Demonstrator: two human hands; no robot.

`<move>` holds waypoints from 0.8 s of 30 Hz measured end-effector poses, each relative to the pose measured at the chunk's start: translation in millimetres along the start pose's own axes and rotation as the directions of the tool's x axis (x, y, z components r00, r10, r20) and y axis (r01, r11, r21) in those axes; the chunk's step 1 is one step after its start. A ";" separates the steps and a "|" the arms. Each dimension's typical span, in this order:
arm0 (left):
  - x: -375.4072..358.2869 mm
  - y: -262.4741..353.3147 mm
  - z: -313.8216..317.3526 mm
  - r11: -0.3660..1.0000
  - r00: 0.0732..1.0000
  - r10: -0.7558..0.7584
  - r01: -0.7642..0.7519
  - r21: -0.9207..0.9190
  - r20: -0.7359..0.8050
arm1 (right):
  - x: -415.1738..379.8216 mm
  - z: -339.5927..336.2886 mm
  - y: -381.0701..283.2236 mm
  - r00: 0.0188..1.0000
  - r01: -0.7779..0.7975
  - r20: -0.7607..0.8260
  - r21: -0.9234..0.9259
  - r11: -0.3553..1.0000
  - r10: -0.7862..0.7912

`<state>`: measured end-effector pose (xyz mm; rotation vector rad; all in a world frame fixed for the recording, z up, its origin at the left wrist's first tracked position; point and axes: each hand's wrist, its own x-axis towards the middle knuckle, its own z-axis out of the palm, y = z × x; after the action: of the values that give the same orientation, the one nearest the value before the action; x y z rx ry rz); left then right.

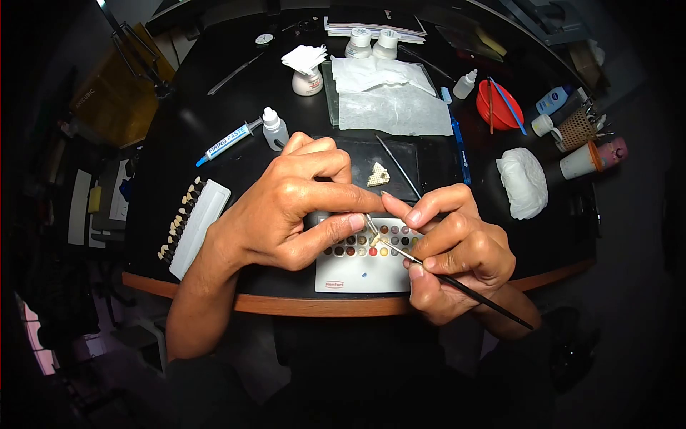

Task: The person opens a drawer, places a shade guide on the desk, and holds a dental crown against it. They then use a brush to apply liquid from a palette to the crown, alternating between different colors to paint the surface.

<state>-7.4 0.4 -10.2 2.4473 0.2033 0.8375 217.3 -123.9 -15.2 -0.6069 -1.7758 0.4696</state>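
Note:
Between thumb and index finger, my left hand (293, 207) pinches small metal tweezers (370, 223), mostly hidden by the fingers. A tiny cream-coloured tooth crown (375, 240) sits at their tips. My right hand (461, 250) is closed around a thin brush (471, 292) with a black handle, its tip right at the crown. The index fingers of both hands meet above it. Below lies a white palette (350, 275) with rows of coloured paste wells, partly covered by my hands. Just beyond, a white honeycomb firing tray (378, 174) rests on a dark slab (402, 154).
At left are a tooth shade guide (201, 225), a firing paste syringe (229, 142) and a dropper bottle (274, 129). Tissue sheets (393, 107) lie at the back. A red bowl (506, 107) with brushes and a wad of tissue (522, 184) stand at right.

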 end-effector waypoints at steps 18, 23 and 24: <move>2.2 4.8 -2.1 0.999 1.000 0.001 -0.002 0.045 0.013 | 1.6 0.3 5.0 0.997 -0.065 -0.030 0.043 0.997 0.066; 2.1 4.7 -2.9 1.000 1.000 -0.015 0.014 0.021 0.018 | -1.2 -0.3 7.0 0.997 -0.059 -0.037 0.080 0.995 0.062; 2.1 4.3 -2.7 1.000 1.000 -0.018 0.018 0.015 0.018 | -1.3 0.0 6.7 0.997 -0.056 -0.041 0.092 0.994 0.060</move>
<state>-7.5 -1.4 -5.0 2.4622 0.2254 0.8079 218.6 -119.3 -20.2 -0.6013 -1.6900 0.5698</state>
